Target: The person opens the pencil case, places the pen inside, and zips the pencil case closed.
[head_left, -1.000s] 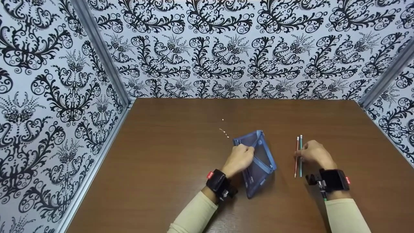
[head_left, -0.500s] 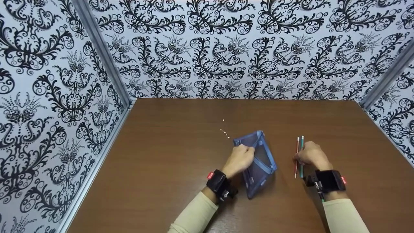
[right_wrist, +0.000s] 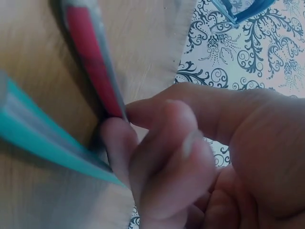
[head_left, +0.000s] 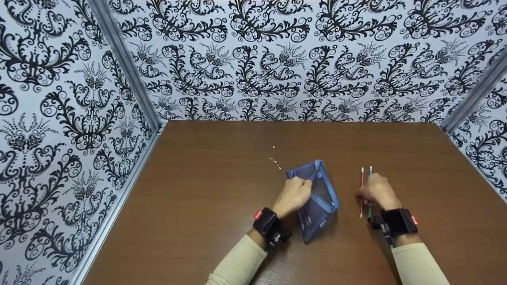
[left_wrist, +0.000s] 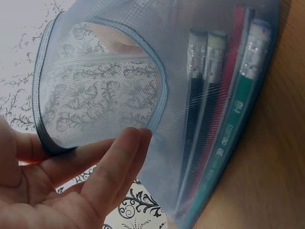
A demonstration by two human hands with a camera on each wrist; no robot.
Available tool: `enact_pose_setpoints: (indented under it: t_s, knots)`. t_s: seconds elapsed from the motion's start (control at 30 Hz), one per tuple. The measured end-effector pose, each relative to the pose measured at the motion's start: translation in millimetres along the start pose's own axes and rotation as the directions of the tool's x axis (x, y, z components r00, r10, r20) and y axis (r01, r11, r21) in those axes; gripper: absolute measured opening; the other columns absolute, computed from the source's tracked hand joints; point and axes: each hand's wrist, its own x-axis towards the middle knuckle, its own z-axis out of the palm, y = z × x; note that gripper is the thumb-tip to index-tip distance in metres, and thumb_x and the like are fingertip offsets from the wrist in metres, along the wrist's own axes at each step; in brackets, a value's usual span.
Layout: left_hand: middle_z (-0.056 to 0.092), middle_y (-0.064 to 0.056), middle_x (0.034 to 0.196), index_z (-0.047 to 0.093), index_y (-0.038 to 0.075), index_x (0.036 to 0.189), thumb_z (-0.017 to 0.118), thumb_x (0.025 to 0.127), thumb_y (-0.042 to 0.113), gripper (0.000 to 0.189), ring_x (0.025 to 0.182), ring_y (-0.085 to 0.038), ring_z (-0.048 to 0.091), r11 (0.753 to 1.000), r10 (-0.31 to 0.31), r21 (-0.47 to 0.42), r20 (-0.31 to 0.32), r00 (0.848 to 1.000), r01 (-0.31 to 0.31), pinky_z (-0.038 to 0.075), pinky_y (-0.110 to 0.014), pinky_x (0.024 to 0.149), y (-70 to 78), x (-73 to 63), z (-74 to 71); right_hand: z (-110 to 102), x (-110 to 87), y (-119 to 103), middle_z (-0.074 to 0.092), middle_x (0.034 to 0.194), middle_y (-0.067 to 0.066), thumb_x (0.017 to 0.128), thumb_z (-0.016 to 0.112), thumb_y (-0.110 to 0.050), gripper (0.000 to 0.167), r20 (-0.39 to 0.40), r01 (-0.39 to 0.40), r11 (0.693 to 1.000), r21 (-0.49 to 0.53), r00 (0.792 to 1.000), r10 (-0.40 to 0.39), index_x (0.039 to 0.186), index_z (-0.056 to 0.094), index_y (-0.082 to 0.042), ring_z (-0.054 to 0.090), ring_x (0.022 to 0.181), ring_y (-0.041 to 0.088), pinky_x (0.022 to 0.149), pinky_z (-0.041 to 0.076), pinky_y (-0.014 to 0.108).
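Observation:
A blue mesh zip pouch (head_left: 317, 223) stands propped on the table, its upper edge gripped by my left hand (head_left: 294, 196). In the left wrist view, several pencils (left_wrist: 229, 126) show through the mesh, green, dark and red ones with metal ferrules and erasers. To the right, my right hand (head_left: 378, 192) pinches a red pencil (head_left: 362, 177) between thumb and index finger at its middle. Beside it lies a teal pencil (head_left: 370, 171), partly hidden under the hand in the head view. The right wrist view shows the red pencil (right_wrist: 93, 52) reaching into the fingertips, with the teal pencil (right_wrist: 43, 129) apart from it.
Small white specks (head_left: 276, 162) lie on the brown table (head_left: 206, 186), just beyond the pouch. Black-and-white patterned panels (head_left: 253, 59) enclose the table at the back and both sides, joined by grey corner posts (head_left: 122, 59).
My right hand has shifted left from the teal pencil to the red one, and the red pencil has moved slightly left, away from the teal one. The left hand and pouch stay put.

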Motion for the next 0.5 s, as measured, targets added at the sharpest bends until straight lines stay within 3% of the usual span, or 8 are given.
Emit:
enact_pose_setpoints:
  t_s: [0.27, 0.5]
  knots:
    - [0.030, 0.009, 0.051, 0.034, 0.021, 0.052, 0.043, 0.098, 0.021, 0.047, 0.045, -0.008, 0.031, 0.999, -0.028, -0.024, 0.016, 0.999, 0.028, 0.027, -0.024, 0.044, -0.1, -0.3, 0.8, 1.0, -1.8, -2.1, 0.058, 0.050, 0.000, 0.075, 0.068, -0.007, 0.012, 0.031, -0.029, 0.999, 0.014, 0.999, 0.028, 0.071, 0.063, 0.003, 0.058, 0.044, 0.012, 0.043, 0.046, 0.023]
    - [0.030, 0.010, 0.050, 0.034, 0.021, 0.053, 0.043, 0.099, 0.021, 0.047, 0.044, -0.007, 0.030, 0.999, -0.024, -0.026, 0.025, 0.999, 0.024, 0.026, -0.024, 0.043, -0.6, 0.3, 1.0, -3.6, 0.0, -3.4, 0.058, 0.051, 0.000, 0.087, 0.067, -0.015, 0.021, 0.034, -0.020, 0.999, 0.048, 0.999, 0.019, 0.073, 0.064, 0.001, 0.059, 0.045, 0.010, 0.046, 0.049, 0.023]
